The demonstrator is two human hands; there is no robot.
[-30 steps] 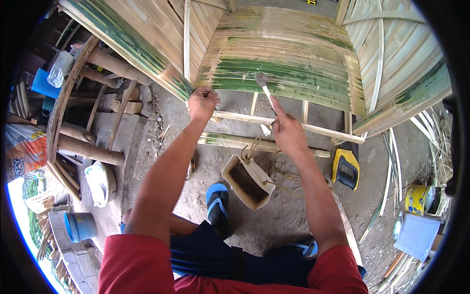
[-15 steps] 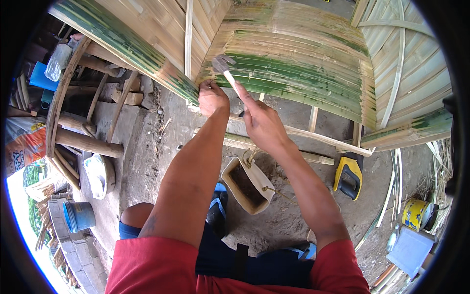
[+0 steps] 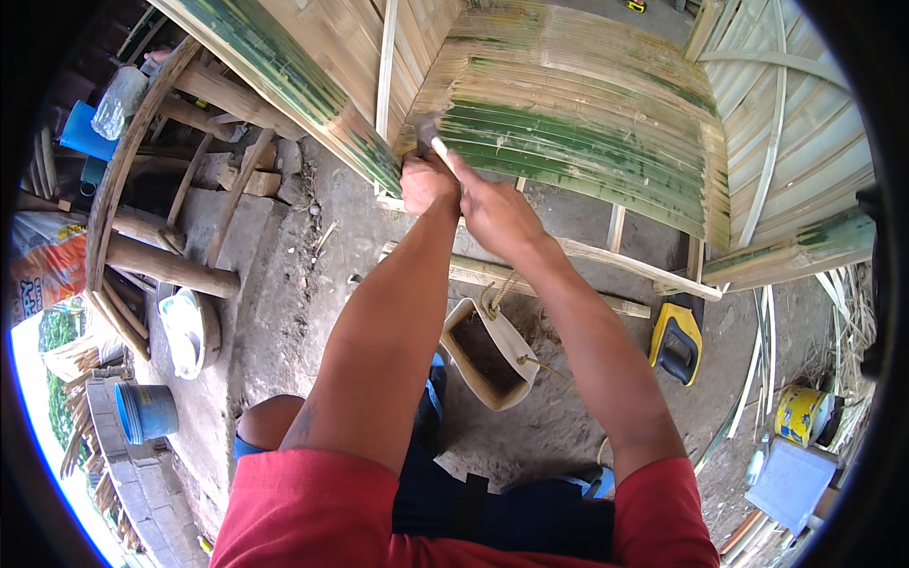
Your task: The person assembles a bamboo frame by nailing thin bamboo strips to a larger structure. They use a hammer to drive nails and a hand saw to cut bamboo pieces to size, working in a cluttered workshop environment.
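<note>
1. Right hand (image 3: 497, 213) closed in a fist round the pale wooden handle of a hammer (image 3: 431, 137); handle runs up-left from the fist, dark head at its top.
2. Hammer head sits right at the lower left corner of the woven bamboo panel (image 3: 578, 133), at or just off the surface; cannot tell if it touches.
3. Left hand (image 3: 426, 182) curled shut, knuckles up, pressed at the panel's bottom edge just below the hammer head. What it pinches is hidden by its own fingers; cannot tell.
4. Both hands side by side, nearly touching, forearms coming up from the lower edge of the view.
5. Panel is curved, green and tan strips, resting on thin bamboo slats (image 3: 620, 260) that run across underneath.
6. Second bamboo panel (image 3: 284, 66) slants off to the left, meeting the first near the hands.
7. On the dirt ground below the arms: a cream cut-open plastic container (image 3: 492, 364) with a cord handle, dark inside.
8. Yellow-and-black handsaw handle (image 3: 676, 343) lies right of it, near the slats.
9. Blue bucket (image 3: 144, 413) far left, well apart from the hands.
10. Yellow tin (image 3: 800, 415) at far right edge.
</note>
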